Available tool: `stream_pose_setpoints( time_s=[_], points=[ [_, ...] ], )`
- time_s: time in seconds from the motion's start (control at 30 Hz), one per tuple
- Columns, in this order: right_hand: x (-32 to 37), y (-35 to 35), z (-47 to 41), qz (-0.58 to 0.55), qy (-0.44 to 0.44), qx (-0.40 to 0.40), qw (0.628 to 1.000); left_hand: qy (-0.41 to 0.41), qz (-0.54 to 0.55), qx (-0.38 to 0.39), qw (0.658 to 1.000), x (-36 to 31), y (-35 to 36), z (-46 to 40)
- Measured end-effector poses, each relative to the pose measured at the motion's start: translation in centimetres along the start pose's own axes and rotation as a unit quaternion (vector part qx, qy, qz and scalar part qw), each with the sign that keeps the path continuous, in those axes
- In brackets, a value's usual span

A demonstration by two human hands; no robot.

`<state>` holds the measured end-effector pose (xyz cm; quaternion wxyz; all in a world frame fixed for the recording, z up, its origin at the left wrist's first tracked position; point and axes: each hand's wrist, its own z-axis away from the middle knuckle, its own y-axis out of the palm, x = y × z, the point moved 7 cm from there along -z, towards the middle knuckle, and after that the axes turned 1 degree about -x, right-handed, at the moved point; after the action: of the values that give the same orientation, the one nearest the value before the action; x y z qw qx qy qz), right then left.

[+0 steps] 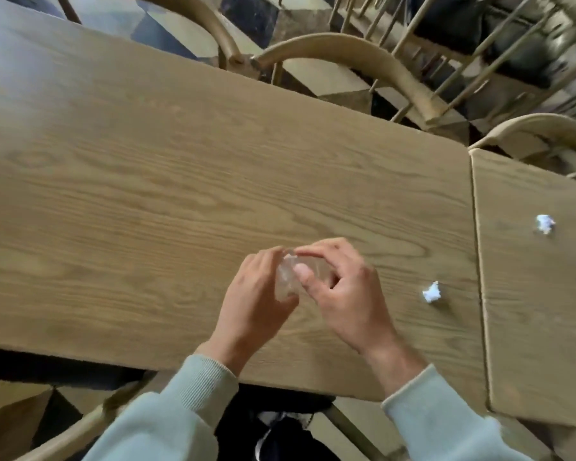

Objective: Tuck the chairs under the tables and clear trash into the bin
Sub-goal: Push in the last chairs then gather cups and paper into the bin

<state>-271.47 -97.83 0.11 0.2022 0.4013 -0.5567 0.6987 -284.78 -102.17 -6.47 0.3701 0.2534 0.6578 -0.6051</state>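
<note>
Surface: wooden table (180, 168) with pale grain, filling most of the view; a second table (539, 294) of the same wood butts against its right end, a thin seam between them.
Clear wrapper: a small crumpled piece of transparent plastic (286, 277), held between both hands just above the near-centre of the main table; blurred, so its exact shape cannot be told.
Left hand: left hand (258, 294) has its fingers curled round the left side of the plastic, gripping it.
Right hand: right hand (343, 287) pinches the plastic's right side, thumb below and forefinger arched over the top; remaining fingers loosely bent.
Sleeves: light grey-green sleeves (193, 394) cover both forearms to the wrists.
Near paper ball: crumpled white paper (432, 291) lies on the main table, right of the hands and near the seam, apart from both hands.
Far paper ball: second crumpled white scrap (545, 223) lies on the right-hand table, further right and further away than the first.
Far chairs: curved wooden chair back (346, 51) stands at the far edge of the main table; another chair (193, 15) is to its left; a third (542, 128) sits beyond the right-hand table.
Near chair: part of a wooden chair frame (80, 424) shows at the near edge, below the left sleeve.
Floor: dark-and-light chequered tiles (316, 81) visible beyond the far chairs.
</note>
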Motion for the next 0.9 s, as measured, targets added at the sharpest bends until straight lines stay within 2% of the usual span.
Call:
stream_pose_setpoints(
  time_s=[0.1, 0.17, 0.23, 0.3, 0.33, 0.43, 0.63, 0.8, 0.9],
  points=[
    [-6.1, -6.5, 1.6, 0.031, 0.064, -0.127, 0.989, 0.015, -0.011, 0.049, 0.999, -2.4, 4.1, -0.4],
    [-11.2, -10.5, 3.1, 0.099, 0.149, -0.194, 0.965, 0.028, -0.009, 0.074, 0.997, -4.1, 7.1, -0.7],
    [-16.4, -13.5, 4.9, 0.144, 0.251, -0.221, 0.931, 0.046, 0.000, 0.089, 0.995, -5.7, 9.7, -0.9],
    [-20.4, -15.0, 6.4, 0.148, 0.309, -0.206, 0.917, 0.056, -0.003, 0.100, 0.993, -7.2, 11.9, -0.8],
    [-21.9, -15.4, 6.9, 0.145, 0.310, -0.186, 0.921, 0.059, -0.011, 0.100, 0.993, -8.0, 13.0, -0.7],
    [-23.5, -15.7, 6.5, 0.138, 0.231, -0.147, 0.952, 0.053, -0.030, 0.095, 0.994, -9.7, 15.4, -0.5],
    [-24.1, -19.2, 6.3, 0.012, 0.137, -0.197, 0.971, 0.019, -0.087, 0.078, 0.993, -12.9, 18.6, 0.0],
    [-24.1, -19.2, 5.9, -0.031, 0.151, -0.137, 0.979, -0.050, -0.101, 0.034, 0.993, -13.3, 18.1, 0.7],
    [-22.8, -19.6, 5.9, -0.055, 0.122, -0.144, 0.980, -0.045, -0.118, 0.045, 0.991, -13.5, 17.5, 1.4]
  ],
)
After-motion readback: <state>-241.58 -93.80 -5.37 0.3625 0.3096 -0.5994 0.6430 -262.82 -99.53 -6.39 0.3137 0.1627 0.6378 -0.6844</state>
